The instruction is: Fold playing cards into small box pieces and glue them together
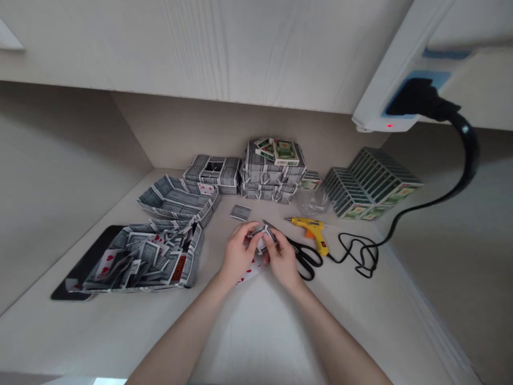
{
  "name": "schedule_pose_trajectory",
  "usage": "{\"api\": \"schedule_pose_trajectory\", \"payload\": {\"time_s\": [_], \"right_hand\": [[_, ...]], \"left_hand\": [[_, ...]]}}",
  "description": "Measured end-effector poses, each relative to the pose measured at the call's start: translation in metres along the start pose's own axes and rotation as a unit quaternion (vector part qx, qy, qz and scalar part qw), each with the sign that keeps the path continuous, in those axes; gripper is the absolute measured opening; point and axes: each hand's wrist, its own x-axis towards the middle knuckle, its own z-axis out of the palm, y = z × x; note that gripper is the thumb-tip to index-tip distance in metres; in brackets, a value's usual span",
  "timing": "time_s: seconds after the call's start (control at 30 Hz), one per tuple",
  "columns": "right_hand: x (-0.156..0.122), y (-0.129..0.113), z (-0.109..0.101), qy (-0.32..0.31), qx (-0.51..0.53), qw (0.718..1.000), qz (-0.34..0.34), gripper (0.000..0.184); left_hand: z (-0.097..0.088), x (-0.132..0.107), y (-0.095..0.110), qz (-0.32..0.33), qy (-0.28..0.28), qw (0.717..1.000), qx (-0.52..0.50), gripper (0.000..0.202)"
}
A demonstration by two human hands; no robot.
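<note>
Both my hands meet over the middle of the table around a small folded playing card piece (262, 239), its grey patterned back partly showing. My left hand (238, 248) pinches its left side, and my right hand (282, 256) grips the right side. Fingers hide much of the piece. Beneath my hands lies a playing card with red hearts (249, 272). Black-handled scissors (306, 256) rest beside my right hand, blades partly behind it. A yellow glue gun (315, 231) lies farther right. Beyond my left hand, a single card (241, 212) lies back up.
Left, a tray built of cards (192, 267) holds loose card pieces, on a black flat object (64, 289). Behind it are another card tray (176, 198) and card-built blocks (272, 174). Card boxes (368, 182) are stacked right. A black cord (417, 206) hangs from a power strip (390, 101).
</note>
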Motion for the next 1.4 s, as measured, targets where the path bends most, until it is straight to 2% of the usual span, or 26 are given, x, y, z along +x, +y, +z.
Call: {"api": "schedule_pose_trajectory", "payload": {"time_s": [0.13, 0.33, 0.5, 0.57, 0.63, 0.67, 0.77, 0.87, 0.93, 1.0, 1.1, 1.2, 1.3, 1.4], "right_hand": [[0.001, 0.002, 0.000, -0.010, 0.005, 1.000, 0.013, 0.037], [0.001, 0.006, 0.001, 0.032, 0.014, 0.999, 0.006, 0.033], [0.003, 0.005, -0.004, 0.066, 0.009, 0.997, -0.027, 0.032], [0.004, 0.003, -0.006, 0.078, 0.006, 0.996, -0.036, 0.030], [0.005, -0.002, -0.008, 0.085, 0.010, 0.995, -0.042, 0.029], [0.005, -0.004, -0.008, 0.085, 0.016, 0.995, -0.041, 0.028], [0.005, -0.010, -0.008, 0.068, 0.055, 0.996, -0.005, 0.029], [0.004, -0.013, -0.008, 0.041, 0.113, 0.992, 0.037, 0.028], [0.003, -0.014, -0.008, 0.029, 0.142, 0.988, 0.045, 0.027], [0.003, -0.015, -0.008, 0.022, 0.145, 0.988, 0.040, 0.027], [0.003, -0.016, -0.009, 0.021, 0.120, 0.993, 0.002, 0.024], [0.004, -0.015, -0.009, 0.028, 0.101, 0.994, -0.034, 0.022], [0.006, -0.012, -0.011, 0.053, 0.102, 0.993, -0.032, 0.021], [0.009, -0.010, -0.014, 0.084, 0.104, 0.991, -0.030, 0.019]], "left_hand": [[-0.001, 0.002, -0.001, 0.033, -0.038, 0.999, -0.007, 0.021], [-0.001, 0.000, -0.007, 0.014, -0.025, 1.000, 0.003, 0.023], [-0.001, 0.001, -0.006, -0.033, -0.007, 0.999, -0.024, 0.020], [-0.001, 0.003, -0.003, -0.079, -0.018, 0.993, -0.086, 0.021], [-0.002, 0.005, 0.001, -0.142, -0.046, 0.970, -0.194, 0.024], [-0.003, 0.005, 0.003, -0.176, -0.067, 0.949, -0.254, 0.024], [-0.008, 0.007, 0.008, -0.263, -0.153, 0.869, -0.391, 0.024], [-0.012, 0.006, 0.009, -0.320, -0.222, 0.802, -0.452, 0.023], [-0.014, 0.005, 0.009, -0.343, -0.245, 0.774, -0.473, 0.022], [-0.015, 0.004, 0.007, -0.356, -0.258, 0.756, -0.484, 0.022], [-0.016, 0.005, 0.007, -0.359, -0.270, 0.752, -0.482, 0.022], [-0.016, 0.006, 0.008, -0.336, -0.266, 0.775, -0.465, 0.020], [-0.015, 0.007, 0.010, -0.318, -0.242, 0.800, -0.448, 0.020], [-0.014, 0.008, 0.009, -0.313, -0.212, 0.811, -0.445, 0.022]]}}
